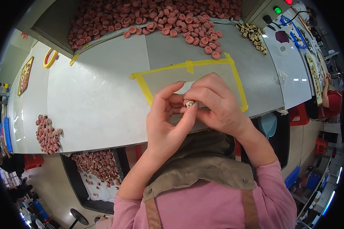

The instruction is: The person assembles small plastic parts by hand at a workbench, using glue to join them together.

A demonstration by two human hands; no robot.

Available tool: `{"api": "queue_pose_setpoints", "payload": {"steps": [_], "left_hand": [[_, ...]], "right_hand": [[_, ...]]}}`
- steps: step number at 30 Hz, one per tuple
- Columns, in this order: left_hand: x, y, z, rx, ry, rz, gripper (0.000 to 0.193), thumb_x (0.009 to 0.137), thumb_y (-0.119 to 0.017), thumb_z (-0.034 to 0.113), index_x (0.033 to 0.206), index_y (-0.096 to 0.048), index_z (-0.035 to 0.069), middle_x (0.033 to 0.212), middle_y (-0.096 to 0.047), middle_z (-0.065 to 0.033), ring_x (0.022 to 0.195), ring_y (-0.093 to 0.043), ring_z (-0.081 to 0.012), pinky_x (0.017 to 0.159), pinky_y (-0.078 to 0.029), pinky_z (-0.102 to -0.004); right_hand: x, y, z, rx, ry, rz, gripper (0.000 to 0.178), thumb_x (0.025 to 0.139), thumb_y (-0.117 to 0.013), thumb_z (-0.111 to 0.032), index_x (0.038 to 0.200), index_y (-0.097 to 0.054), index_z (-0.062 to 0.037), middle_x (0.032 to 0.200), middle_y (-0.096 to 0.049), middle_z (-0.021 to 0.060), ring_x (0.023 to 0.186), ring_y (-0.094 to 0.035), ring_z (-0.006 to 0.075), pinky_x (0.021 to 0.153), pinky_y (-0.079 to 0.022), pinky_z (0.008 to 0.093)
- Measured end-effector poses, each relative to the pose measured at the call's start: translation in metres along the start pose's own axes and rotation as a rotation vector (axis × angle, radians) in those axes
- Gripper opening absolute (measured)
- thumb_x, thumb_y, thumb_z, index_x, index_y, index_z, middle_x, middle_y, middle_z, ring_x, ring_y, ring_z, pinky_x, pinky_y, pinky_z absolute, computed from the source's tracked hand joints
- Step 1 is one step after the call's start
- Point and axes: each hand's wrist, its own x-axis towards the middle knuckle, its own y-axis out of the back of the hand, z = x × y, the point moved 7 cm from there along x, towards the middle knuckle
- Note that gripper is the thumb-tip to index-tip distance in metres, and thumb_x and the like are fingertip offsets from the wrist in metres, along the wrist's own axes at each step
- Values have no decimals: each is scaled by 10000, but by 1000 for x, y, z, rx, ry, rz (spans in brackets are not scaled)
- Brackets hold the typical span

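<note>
In front of my chest, over the near edge of the worktable, my left hand (165,122) and my right hand (222,105) meet around one small pink ridged piece with a cream-and-dark part (190,103). My left thumb presses against the cream side, and the fingers of both hands close round it. Part of the piece is hidden by the fingertips. Beneath the hands lies a work area framed with yellow tape (162,68). A white patch shows behind the fingers; I cannot make out what it is.
A large heap of pink ridged cups (160,17) spills from the far side. Small cream-and-dark pieces (252,36) lie at the far right. Joined pieces (48,134) sit at the left edge, and more fill a black tray (99,166) below. Another person (330,101) works at right.
</note>
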Motion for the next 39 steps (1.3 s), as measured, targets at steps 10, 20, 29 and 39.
{"api": "queue_pose_setpoints", "payload": {"steps": [10, 20, 29, 39], "left_hand": [[-1, 48, 23, 545, -154, 48, 302, 886, -613, 88, 1178, -564, 31, 1040, -583, -115, 914, -597, -222, 807, -497, -307], [-10, 270, 69, 1949, -203, 363, 123, 814, -575, 103, 743, -510, 27, 769, -551, -158, 762, -546, -345, 705, -428, -474], [39, 197, 57, 1731, -148, 307, 338, 913, -562, 190, 1226, -559, 63, 1223, -565, -141, 1153, -514, -316, 986, -386, -420], [142, 81, 9, 1325, -432, 168, 218, 867, -623, 156, 1062, -597, 64, 1001, -589, -74, 977, -541, -304, 820, -446, -412]], "right_hand": [[-11, 5, -4, -80, -234, -113, 342, 762, -692, -10, 1086, -584, -36, 964, -573, 96, 847, -553, 223, 781, -454, 328], [-27, 72, 59, -174, -397, 42, 111, 832, -595, 33, 938, -570, 14, 896, -555, 92, 819, -541, 194, 774, -441, 284], [-6, 120, 131, -301, -446, 55, 143, 864, -598, -40, 1003, -615, -11, 942, -590, 110, 905, -595, 248, 774, -466, 312], [3, 114, 187, -794, -355, -59, 151, 856, -613, -93, 996, -606, -37, 967, -587, 130, 910, -592, 311, 754, -484, 399]]}}
